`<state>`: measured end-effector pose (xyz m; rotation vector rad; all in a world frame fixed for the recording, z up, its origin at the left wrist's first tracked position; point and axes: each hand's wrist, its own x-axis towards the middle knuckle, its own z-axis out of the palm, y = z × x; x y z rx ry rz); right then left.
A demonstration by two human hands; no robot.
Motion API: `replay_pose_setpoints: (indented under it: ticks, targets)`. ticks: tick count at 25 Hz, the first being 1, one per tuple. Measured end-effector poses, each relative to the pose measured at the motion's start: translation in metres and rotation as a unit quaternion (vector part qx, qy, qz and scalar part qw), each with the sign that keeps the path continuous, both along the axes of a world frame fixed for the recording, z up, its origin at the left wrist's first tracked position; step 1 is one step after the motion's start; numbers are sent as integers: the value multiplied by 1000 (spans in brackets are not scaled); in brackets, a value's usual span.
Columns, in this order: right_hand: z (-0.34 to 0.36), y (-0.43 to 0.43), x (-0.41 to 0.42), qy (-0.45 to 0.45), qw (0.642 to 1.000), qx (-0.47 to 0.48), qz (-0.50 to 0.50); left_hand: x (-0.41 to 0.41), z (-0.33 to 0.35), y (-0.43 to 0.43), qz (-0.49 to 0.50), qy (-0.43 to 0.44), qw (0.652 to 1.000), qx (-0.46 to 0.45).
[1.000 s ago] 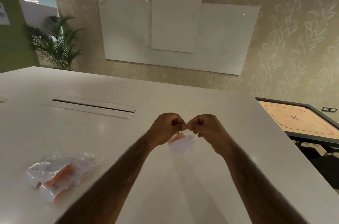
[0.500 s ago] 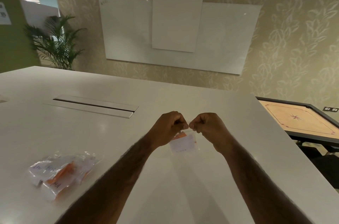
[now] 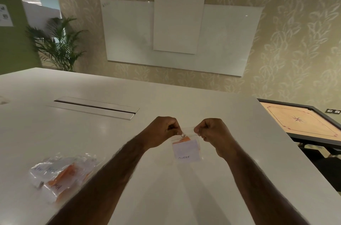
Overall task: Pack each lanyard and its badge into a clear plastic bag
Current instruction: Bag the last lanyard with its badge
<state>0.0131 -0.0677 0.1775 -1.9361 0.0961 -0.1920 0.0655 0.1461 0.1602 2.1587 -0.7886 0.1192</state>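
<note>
A small clear plastic bag [image 3: 186,158] hangs between my two fists above the white table [image 3: 129,132]. Inside it a white badge card [image 3: 186,150] with handwriting shows, with a bit of orange lanyard [image 3: 185,139] and a metal clip above it. My left hand [image 3: 162,131] pinches the bag's top edge at its left end. My right hand [image 3: 212,132] pinches the same edge at its right end. Both fists are closed on the bag's top strip.
A pile of filled clear bags with orange lanyards and badges [image 3: 62,175] lies at the near left. A metal cable slot [image 3: 94,107] is set into the table further back. A carrom board [image 3: 302,123] stands to the right, past the table edge.
My hands have drawn apart along the bag's top edge, stretching it wider. The badge inside now hangs more in view between them.
</note>
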Motion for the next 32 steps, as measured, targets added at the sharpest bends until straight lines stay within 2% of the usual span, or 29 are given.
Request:
replay_pose_setpoints:
  ticks: [5,8,11,16,20,30,32]
  targets:
    - [2,-3,1,2,1000,16,1,-2,1,6,6,30,999,-13]
    - [1,-5,2,-6,1000,28,8,-5,1,4,12,58,997,-55]
    - [-1,-6,2,-14,999,30,16,-5,-1,3,23,44,997,-63]
    - [1,-4,1,-12,997,-16,74,-2,-1,-2,25,32,998,-54]
    - [3,2,3,-29,995,-61,70,-1,-3,-3,10,51,998,-46]
    - [2,15,3,-45,988,-123,86,-4,-1,-7,20,16,999,-48]
    - [3,14,4,-39,987,-135,83,-5,-1,-8,20,31,998,-56]
